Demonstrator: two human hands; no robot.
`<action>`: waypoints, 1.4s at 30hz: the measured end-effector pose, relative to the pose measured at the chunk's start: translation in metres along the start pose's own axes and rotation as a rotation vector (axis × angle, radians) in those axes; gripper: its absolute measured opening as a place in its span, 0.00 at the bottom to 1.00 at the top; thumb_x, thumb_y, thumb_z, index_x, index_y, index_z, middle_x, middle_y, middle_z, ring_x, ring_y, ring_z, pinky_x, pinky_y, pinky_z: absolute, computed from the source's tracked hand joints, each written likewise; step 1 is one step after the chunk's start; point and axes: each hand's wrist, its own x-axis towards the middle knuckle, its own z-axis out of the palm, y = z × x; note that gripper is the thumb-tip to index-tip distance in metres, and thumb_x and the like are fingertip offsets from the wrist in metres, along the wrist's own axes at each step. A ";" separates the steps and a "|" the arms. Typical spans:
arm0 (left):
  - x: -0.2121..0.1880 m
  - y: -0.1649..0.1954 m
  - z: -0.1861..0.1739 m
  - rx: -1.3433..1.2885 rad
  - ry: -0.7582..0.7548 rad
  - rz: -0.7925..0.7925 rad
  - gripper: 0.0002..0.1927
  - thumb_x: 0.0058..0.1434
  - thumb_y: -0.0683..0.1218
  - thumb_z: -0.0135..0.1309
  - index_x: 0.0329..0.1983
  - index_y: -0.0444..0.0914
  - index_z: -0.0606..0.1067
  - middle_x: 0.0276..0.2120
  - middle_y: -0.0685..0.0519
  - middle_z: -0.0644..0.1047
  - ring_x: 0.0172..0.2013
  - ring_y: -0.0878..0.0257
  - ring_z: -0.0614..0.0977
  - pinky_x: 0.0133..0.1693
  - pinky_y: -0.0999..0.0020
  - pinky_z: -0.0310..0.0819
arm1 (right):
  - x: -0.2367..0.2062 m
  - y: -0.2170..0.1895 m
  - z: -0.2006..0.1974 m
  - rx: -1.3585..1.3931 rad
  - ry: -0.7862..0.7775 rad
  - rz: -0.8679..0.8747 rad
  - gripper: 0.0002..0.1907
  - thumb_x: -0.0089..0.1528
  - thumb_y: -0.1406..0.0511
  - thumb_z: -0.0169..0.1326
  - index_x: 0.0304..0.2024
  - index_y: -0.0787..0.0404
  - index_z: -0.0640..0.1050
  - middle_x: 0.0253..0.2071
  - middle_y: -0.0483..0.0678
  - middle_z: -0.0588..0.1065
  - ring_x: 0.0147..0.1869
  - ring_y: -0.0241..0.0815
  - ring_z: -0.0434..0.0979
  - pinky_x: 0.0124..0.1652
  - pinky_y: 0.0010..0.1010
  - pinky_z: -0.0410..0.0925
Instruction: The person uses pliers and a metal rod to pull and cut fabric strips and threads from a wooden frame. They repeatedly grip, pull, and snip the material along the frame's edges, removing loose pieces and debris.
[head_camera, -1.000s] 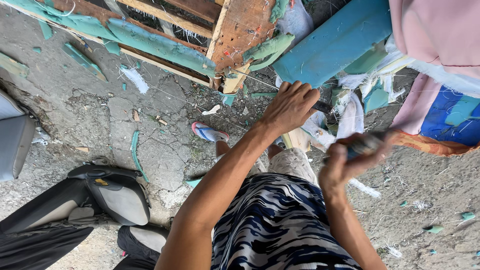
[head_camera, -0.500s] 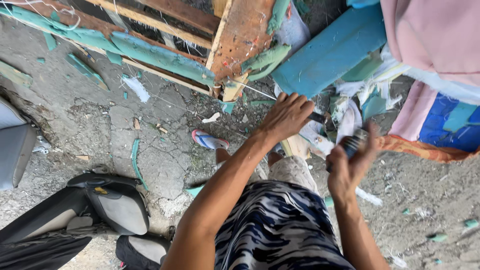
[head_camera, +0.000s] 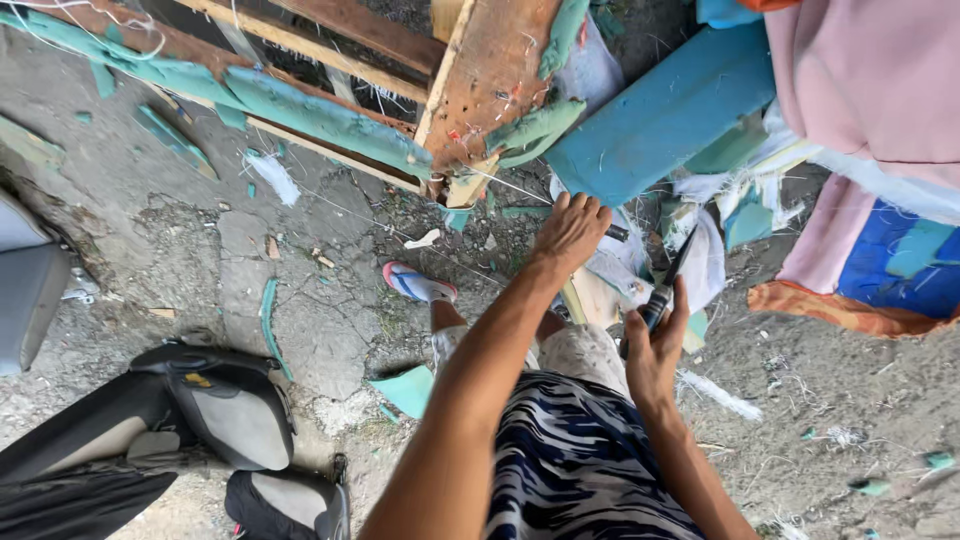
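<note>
Single head view, looking steeply down past own arms at cracked ground (head_camera: 180, 230), close range.

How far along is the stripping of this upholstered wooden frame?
Largely stripped: the wooden frame shows bare boards, with teal foam scraps lying around. In hand: the right hand holds a knife; the left hand presses on fabric. Left: green foam clinging to the rails.

Cracked concrete ground (head_camera: 150, 230), daylight, scattered foam scraps (head_camera: 270, 175)
</note>
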 end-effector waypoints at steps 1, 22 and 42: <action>0.003 -0.011 0.008 0.049 -0.180 -0.069 0.09 0.65 0.45 0.51 0.44 0.39 0.79 0.42 0.49 0.79 0.45 0.57 0.79 0.50 0.57 0.68 | -0.005 0.001 -0.003 0.012 0.018 0.071 0.42 0.70 0.66 0.51 0.80 0.62 0.45 0.36 0.44 0.67 0.33 0.32 0.64 0.31 0.23 0.62; -0.148 -0.020 -0.047 -0.355 -0.038 -0.089 0.07 0.55 0.38 0.54 0.37 0.34 0.78 0.36 0.43 0.80 0.41 0.55 0.80 0.52 0.52 0.70 | 0.079 -0.079 0.050 0.128 -0.418 0.274 0.29 0.59 0.79 0.44 0.65 0.65 0.62 0.44 0.53 0.76 0.45 0.44 0.78 0.47 0.36 0.73; -0.019 0.030 -0.087 -0.411 0.175 0.181 0.14 0.63 0.48 0.53 0.48 0.36 0.72 0.36 0.46 0.76 0.38 0.57 0.75 0.42 0.57 0.66 | 0.048 -0.070 -0.060 0.510 0.043 0.287 0.48 0.61 0.70 0.42 0.84 0.45 0.50 0.46 0.50 0.70 0.41 0.43 0.73 0.35 0.36 0.70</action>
